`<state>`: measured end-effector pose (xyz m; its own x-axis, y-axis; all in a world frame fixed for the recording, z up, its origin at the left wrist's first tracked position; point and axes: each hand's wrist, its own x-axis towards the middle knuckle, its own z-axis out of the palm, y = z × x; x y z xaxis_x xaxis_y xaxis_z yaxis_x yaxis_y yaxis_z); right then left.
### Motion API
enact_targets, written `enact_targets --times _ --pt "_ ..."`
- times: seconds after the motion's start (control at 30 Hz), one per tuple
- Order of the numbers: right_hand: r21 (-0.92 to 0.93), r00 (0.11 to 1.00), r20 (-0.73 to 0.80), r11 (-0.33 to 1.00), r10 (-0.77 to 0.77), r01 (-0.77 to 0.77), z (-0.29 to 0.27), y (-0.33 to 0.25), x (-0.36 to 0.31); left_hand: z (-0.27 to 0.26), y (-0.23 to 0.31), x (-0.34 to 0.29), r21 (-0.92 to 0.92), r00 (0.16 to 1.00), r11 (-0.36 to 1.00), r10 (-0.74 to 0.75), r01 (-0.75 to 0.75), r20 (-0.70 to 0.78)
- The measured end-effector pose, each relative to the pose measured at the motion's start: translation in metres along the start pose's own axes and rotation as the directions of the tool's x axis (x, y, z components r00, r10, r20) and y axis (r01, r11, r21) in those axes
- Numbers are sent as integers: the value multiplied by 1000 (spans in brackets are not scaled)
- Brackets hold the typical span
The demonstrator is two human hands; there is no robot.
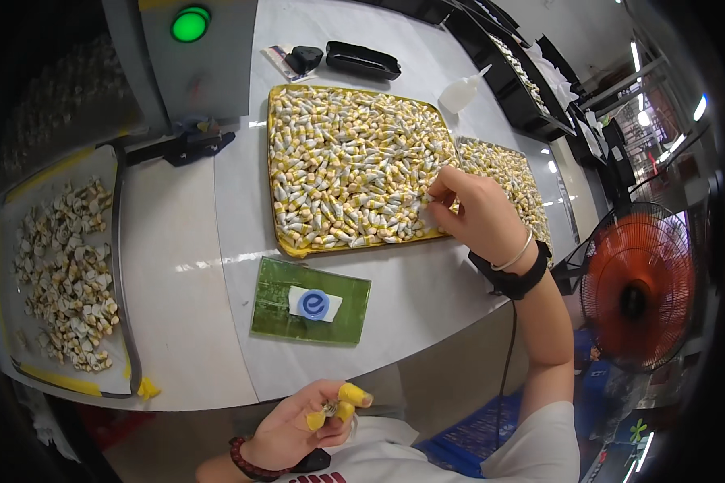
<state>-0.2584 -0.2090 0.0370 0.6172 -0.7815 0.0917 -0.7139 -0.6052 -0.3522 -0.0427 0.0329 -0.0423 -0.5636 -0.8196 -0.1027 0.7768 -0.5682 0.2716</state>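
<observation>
A yellow-rimmed tray (296, 250) full of small white pointed pieces (354, 161) with yellow bands lies on the table. My right hand (479, 205) reaches over its right edge, thumb and forefinger pinched together at the pieces. Whatever sits between those fingertips is too small to make out. Near my body, below the table's front edge, my left hand (322, 419) is raised with fingers curled and yellow coverings on several fingertips. Something small and greyish shows between its fingers, its kind unclear.
A green board (267, 302) with a blue round disc (313, 304) lies in front of the tray. At left stands a machine with a green light (191, 25) and a second tray (126, 274) of crumpled pieces. A white squeeze bottle (459, 95) and orange fan (636, 282) are to the right.
</observation>
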Motion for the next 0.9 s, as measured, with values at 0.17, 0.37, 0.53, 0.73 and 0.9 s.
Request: enact_targets --times 0.17,0.37,0.53,0.73,0.9 --pt "16 998 -60 1000 -25 26 -7 -9 -1 2 11 -4 208 997 975 82 -79 -4" --pt "373 997 -9 925 78 -69 -15 -30 -14 2 5 -6 314 974 927 225 -204 -33" --pt "490 992 121 871 -30 -34 -10 -60 -25 5 5 -3 308 960 931 247 -196 -134" --pt "260 925 54 900 -376 350 23 -82 -18 14 4 2 216 927 932 330 -290 -180" --pt "101 842 96 847 -531 522 37 -88 -10 8 -1 -2 189 950 956 259 -226 -173"
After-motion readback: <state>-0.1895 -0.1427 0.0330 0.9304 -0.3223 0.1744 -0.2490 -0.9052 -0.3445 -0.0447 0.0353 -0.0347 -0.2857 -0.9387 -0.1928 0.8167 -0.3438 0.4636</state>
